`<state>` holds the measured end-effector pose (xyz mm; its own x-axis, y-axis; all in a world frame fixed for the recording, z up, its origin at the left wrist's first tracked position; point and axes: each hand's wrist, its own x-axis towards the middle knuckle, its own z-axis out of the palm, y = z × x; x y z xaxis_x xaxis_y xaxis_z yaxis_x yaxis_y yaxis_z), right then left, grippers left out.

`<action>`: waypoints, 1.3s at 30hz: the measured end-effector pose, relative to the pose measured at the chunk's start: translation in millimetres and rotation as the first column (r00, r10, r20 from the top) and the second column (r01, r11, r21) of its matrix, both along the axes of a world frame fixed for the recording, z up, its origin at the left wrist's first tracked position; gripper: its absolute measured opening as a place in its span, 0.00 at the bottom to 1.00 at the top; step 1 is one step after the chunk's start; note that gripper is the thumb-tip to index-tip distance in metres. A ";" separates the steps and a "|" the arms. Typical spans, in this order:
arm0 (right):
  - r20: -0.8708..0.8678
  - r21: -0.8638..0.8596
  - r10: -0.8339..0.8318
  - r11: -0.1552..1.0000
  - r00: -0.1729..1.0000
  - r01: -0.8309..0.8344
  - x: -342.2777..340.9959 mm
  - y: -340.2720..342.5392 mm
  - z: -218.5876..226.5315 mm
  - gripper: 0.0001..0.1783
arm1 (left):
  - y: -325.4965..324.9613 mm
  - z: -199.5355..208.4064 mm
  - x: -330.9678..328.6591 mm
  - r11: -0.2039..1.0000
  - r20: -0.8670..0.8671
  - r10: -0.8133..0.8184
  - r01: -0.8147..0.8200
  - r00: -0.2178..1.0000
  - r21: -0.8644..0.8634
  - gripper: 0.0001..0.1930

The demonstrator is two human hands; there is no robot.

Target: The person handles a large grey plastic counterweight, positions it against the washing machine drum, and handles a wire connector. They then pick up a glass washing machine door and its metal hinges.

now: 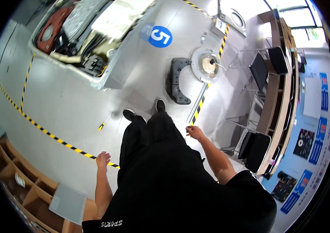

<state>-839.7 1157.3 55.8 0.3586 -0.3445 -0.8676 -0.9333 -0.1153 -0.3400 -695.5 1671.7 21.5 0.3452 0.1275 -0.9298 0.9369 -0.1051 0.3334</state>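
Note:
My left hand [103,159] hangs at my left side over the floor, open, its fingers stretched and nothing in it. My right hand [194,132] is out to the right of my legs, fingers loosely bent and apart, holding nothing that I can see. Beyond my left hand, a screwdriver [102,126] with a yellow and black handle lies on the floor. Ahead of my right hand lie a long grey metal strip [197,104] and a dark grey C-shaped block [177,83]. A round washing machine door [196,71] with a glass bowl rests beside the block.
At the far left stands an opened appliance cabinet [112,73] with hoses and parts inside. Black chairs [259,72] and a wooden desk [267,120] line the right. Wooden shelving [37,194] fills the near left. A white ringed panel [236,21] lies at the far right.

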 end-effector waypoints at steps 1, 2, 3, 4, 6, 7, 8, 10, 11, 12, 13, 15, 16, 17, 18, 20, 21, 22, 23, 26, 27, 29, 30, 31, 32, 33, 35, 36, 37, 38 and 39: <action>-0.054 0.008 -0.017 1.000 0.998 0.018 -17.9 -2.3 -8.5 0.18 | -8.7 8.3 15.2 0.999 0.023 -0.027 0.026 0.999 0.038 0.17; -0.075 0.021 -0.028 0.999 0.997 0.030 -30.0 -4.6 -15.8 0.18 | -17.0 15.2 26.7 0.998 0.044 -0.036 0.034 0.998 0.043 0.17; -0.106 0.020 -0.067 0.997 0.992 0.070 -39.3 -3.6 -17.3 0.18 | -24.3 19.7 38.3 0.998 0.063 -0.049 0.046 0.997 0.049 0.17; -0.107 0.036 -0.124 0.991 0.987 0.128 -45.6 -5.7 -21.4 0.18 | -33.6 23.1 49.3 0.997 0.083 -0.060 0.055 0.995 0.054 0.16; -0.110 0.080 -0.233 0.967 0.966 0.243 -52.9 -6.1 -24.9 0.19 | -54.3 29.6 64.0 0.990 0.113 -0.144 0.142 0.983 0.025 0.18; -0.079 0.078 -0.249 0.964 0.965 0.255 -53.9 -9.0 -27.4 0.19 | -66.8 33.1 69.4 0.983 0.128 -0.183 0.183 0.975 0.011 0.18; -0.051 0.080 -0.259 0.962 0.964 0.263 -51.7 -9.9 -26.7 0.19 | -78.5 37.4 73.0 0.974 0.154 -0.222 0.225 0.963 -0.006 0.18; 0.001 0.088 -0.264 0.961 0.965 0.263 -37.7 -13.2 -16.9 0.19 | -100.7 42.4 76.5 0.961 0.161 -0.274 0.276 0.948 0.008 0.18; 0.018 0.092 -0.276 0.957 0.961 0.273 -36.7 -16.6 -16.3 0.20 | -109.9 44.7 76.1 0.953 0.162 -0.301 0.303 0.940 0.016 0.18; 0.035 0.097 -0.286 0.955 0.958 0.281 -36.4 -20.6 -16.6 0.20 | -117.5 46.5 74.1 0.947 0.150 -0.319 0.320 0.936 0.021 0.18; 0.052 0.102 -0.293 0.952 0.955 0.287 -35.8 -25.6 -18.1 0.20 | -124.7 49.5 71.3 0.941 0.149 -0.337 0.336 0.930 0.031 0.18; 0.060 0.109 -0.299 0.950 0.952 0.291 -38.7 -36.9 -23.2 0.20 | -136.1 53.5 62.7 0.929 0.136 -0.371 0.368 0.919 0.044 0.17; 0.062 0.122 -0.304 0.948 0.951 0.295 -42.1 -42.2 -29.6 0.20 | -137.5 54.0 58.5 0.929 0.120 -0.370 0.366 0.921 0.051 0.17; 0.063 0.135 -0.307 0.945 0.950 0.297 -43.6 -48.1 -32.6 0.20 | -138.3 53.9 51.7 0.936 0.107 -0.352 0.347 0.930 0.062 0.17; 0.064 0.142 -0.294 0.948 0.954 0.283 -45.7 -55.1 -33.5 0.20 | -138.1 54.2 44.2 0.942 0.094 -0.334 0.328 0.938 0.073 0.16; 0.050 0.142 -0.313 0.942 0.948 0.303 -49.4 -67.6 -38.3 0.19 | -136.7 55.3 28.6 0.950 0.054 -0.301 0.295 0.952 0.097 0.15; 0.037 0.138 -0.328 0.937 0.944 0.321 -51.0 -72.2 -39.7 0.18 | -135.9 56.1 20.2 0.951 0.042 -0.297 0.292 0.954 0.102 0.15; 0.032 0.140 -0.339 0.933 0.940 0.332 -52.3 -77.4 -41.3 0.18 | -135.0 56.9 11.7 0.951 0.030 -0.294 0.290 0.955 0.106 0.15; 0.027 0.141 -0.349 0.929 0.937 0.342 -51.6 -82.9 -41.2 0.18 | -132.5 56.3 3.5 0.952 0.020 -0.291 0.287 0.957 0.109 0.15; 0.029 0.140 -0.366 0.923 0.930 0.359 -50.5 -93.2 -42.0 0.18 | -132.5 52.1 -13.8 0.956 -0.030 -0.267 0.269 0.963 0.117 0.15; 0.032 0.138 -0.371 0.921 0.928 0.364 -51.3 -95.6 -42.6 0.18 | -135.1 52.5 -16.4 0.954 -0.048 -0.270 0.274 0.962 0.122 0.15; 0.040 0.149 -0.375 0.919 0.926 0.365 -52.3 -99.3 -43.8 0.18 | -140.0 52.3 -16.5 0.950 -0.034 -0.285 0.287 0.958 0.122 0.15; 0.037 0.147 -0.377 0.918 0.925 0.368 -52.7 -99.8 -44.5 0.18 | -142.8 51.7 -15.8 0.948 -0.025 -0.292 0.292 0.956 0.122 0.15; 0.034 0.146 -0.379 0.917 0.925 0.371 -53.6 -99.4 -44.8 0.18 | -145.1 51.4 -15.0 0.947 -0.017 -0.299 0.298 0.954 0.122 0.15; 0.033 0.165 -0.385 0.912 0.922 0.375 -53.6 -99.5 -46.4 0.18 | -150.2 52.0 -12.0 0.945 -0.010 -0.305 0.304 0.952 0.124 0.15; 0.034 0.181 -0.395 0.906 0.918 0.383 -55.8 -99.3 -48.2 0.17 | -158.7 56.4 -6.3 0.942 -0.002 -0.316 0.314 0.949 0.122 0.15; 0.026 0.181 -0.397 0.905 0.918 0.386 -57.4 -99.1 -50.3 0.17 | -172.3 64.0 4.5 0.935 0.027 -0.336 0.330 0.941 0.129 0.15; 0.026 0.184 -0.398 0.903 0.917 0.387 -59.6 -99.2 -51.8 0.17 | -177.9 67.0 8.1 0.931 0.044 -0.348 0.339 0.937 0.137 0.15; 0.025 0.187 -0.399 0.902 0.916 0.388 -61.2 -100.0 -53.7 0.17 | -183.4 69.9 11.5 0.926 0.061 -0.359 0.347 0.931 0.145 0.15; 0.020 0.190 -0.395 0.903 0.918 0.384 -59.9 -99.8 -48.6 0.17 | -187.1 73.9 13.7 0.925 0.069 -0.362 0.349 0.930 0.149 0.15; 0.014 0.189 -0.398 0.902 0.917 0.389 -58.9 -101.1 -47.0 0.17 | -187.3 71.4 14.8 0.926 0.079 -0.364 0.350 0.928 0.143 0.15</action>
